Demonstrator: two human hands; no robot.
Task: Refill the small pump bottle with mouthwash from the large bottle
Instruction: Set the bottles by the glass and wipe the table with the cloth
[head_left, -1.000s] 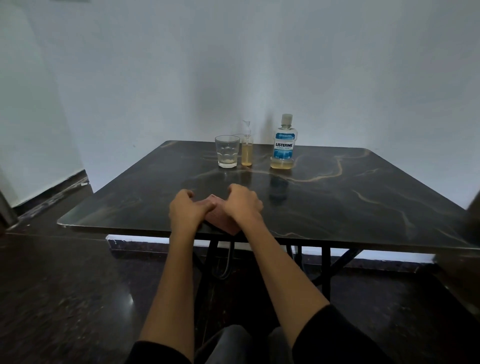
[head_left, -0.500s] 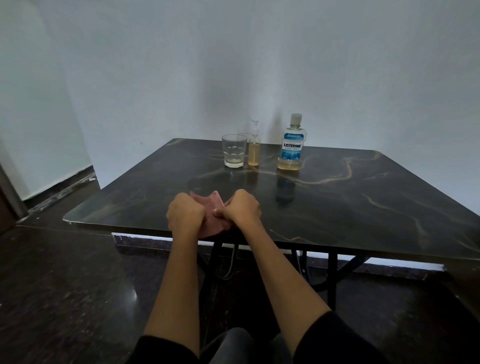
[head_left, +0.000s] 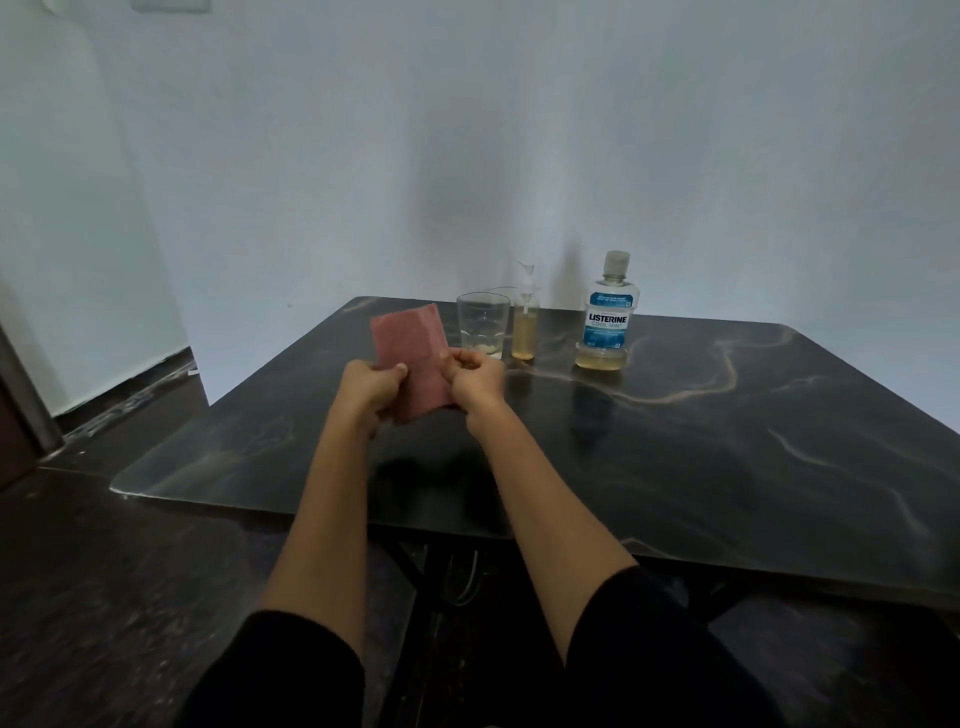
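Reads "LISTERINE" in dark capitals, "COOL MINT" beneath, on the blue-and-white label of the large bottle (head_left: 607, 317). Smaller print there too blurred to read.

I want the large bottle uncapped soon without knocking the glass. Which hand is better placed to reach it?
Probably the right hand. The large bottle stands to its right, while the glass and small pump bottle lie between it and the left hand. Both hands grip the pink cloth.

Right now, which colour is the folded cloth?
Dusty pink cloth, best in the head view.
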